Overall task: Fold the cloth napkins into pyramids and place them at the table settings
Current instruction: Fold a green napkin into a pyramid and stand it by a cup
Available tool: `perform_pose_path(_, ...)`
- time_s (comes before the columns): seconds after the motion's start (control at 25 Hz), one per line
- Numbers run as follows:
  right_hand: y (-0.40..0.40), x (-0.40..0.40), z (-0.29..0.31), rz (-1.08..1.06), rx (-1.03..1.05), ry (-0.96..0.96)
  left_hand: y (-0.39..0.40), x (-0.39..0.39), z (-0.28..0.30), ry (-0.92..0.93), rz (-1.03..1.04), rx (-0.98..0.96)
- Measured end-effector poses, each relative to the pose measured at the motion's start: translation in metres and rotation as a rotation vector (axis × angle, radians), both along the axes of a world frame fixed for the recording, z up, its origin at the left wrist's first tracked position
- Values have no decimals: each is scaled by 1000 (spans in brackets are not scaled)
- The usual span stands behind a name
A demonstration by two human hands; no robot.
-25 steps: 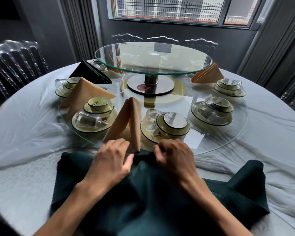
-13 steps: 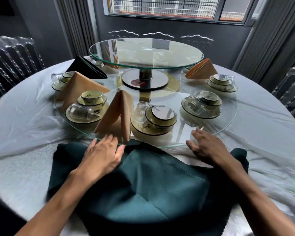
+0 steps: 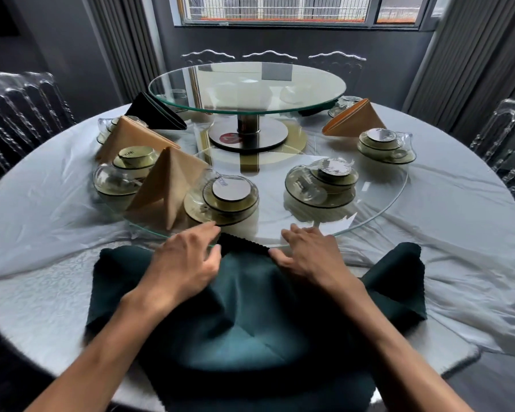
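**Presently: green napkin, first folds in hand**

Green napkin (image 3: 250,316): lies spread and rumpled on the near edge of the table (image 3: 42,233), its far corner drawn up between the hands.
Left hand (image 3: 188,263): fingers curled over the cloth, thumb pinching the fold by the corner.
Right hand (image 3: 308,257): fingers fairly straight, resting on the fold's edge; whether it pinches I cannot tell.
Step, by my judgement: early folding, no pyramid yet. The next move calls for matched edges and a pressed crease.
Beyond: glass turntable (image 3: 393,200) bearing wrapped dish sets (image 3: 226,197), tan pyramids (image 3: 167,185) and a black pyramid (image 3: 152,113).
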State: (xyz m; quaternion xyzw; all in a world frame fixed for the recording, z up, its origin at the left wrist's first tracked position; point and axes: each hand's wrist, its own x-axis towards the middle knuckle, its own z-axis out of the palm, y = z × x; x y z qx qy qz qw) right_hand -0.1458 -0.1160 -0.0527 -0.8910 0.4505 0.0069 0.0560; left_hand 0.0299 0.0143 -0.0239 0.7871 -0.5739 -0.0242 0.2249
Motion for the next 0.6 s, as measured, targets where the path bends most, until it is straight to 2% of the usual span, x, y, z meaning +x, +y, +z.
perform_pose_path(0.12,4,0,-2,143,84,-66,-23,-17,-10,20,-160,102)
perform_pose_path(0.24,9,-13,-3,214,259,-327,-36,-13,-21,49,-180,226)
perform_pose_path(0.32,16,-25,-3,198,188,-409,-32,-4,-28,68,-150,228)
perform_pose_path(0.6,31,-32,1,48,43,-293,-18,25,-30,47,-46,335)
